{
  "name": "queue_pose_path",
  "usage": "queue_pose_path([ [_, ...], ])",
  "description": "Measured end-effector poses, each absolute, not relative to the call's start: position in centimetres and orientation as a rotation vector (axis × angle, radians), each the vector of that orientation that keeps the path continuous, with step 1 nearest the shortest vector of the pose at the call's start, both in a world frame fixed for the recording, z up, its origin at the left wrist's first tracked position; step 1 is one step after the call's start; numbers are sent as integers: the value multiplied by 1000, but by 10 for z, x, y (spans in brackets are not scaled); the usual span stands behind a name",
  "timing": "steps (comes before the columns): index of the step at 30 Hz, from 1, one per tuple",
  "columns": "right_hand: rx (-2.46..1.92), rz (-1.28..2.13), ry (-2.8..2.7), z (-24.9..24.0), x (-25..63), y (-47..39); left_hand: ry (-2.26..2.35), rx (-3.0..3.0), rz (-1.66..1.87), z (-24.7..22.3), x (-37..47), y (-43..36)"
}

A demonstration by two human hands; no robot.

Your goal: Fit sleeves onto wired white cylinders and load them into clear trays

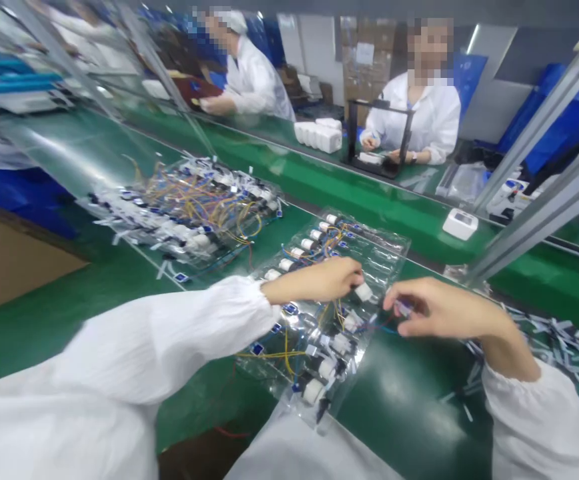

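Observation:
My left hand [327, 280] is closed, its fingertips on a white cylindrical part [363, 291] above the clear plastic tray [387, 257]. Just to the right of it, my right hand [434, 308] pinches a small bluish piece [403, 309], blurred and partly covered by the fingers. Thin blue and red wires [382, 327] run from the tray toward this hand. White cylinders with black ends [313, 392], which look like small motors or pumps, sit in rows in the tray. Yellow wires [289, 353] and small blue squares [258, 349] lie among them.
A large pile of similar wired parts [194, 200] lies to the left. White strips [554, 337] are scattered at the right. A white device [459, 223] stands beyond a metal post [529, 177]. Co-workers in white coats [259, 80] sit across the green bench [409, 400].

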State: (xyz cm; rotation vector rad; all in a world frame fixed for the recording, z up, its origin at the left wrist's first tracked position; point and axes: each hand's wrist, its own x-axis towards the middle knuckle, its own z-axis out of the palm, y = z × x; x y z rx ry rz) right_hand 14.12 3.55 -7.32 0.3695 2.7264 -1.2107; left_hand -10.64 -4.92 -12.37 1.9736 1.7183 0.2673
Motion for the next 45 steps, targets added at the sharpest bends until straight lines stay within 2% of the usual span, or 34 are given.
queue_pose_path([
  [7,365,-1195,2729,-92,128,36,1737,2004,-72,-128,-90,-57],
  [16,537,-1074,2998,-103,115,37,1755,2209,94,-135,-87,-51],
  [25,778,-1541,2763,-120,104,34,1411,2236,324,-158,-93,-44],
  [28,815,-1425,2859,-126,98,28,1350,2160,447,-165,-101,-39],
  [35,760,-688,3070,-143,85,16,1354,1869,587,-153,-132,-49],
  [39,693,-639,3005,-142,87,14,1433,1889,606,-137,-134,-62],
  [45,575,-832,3011,-132,98,22,1499,2075,490,-139,-120,-65],
])
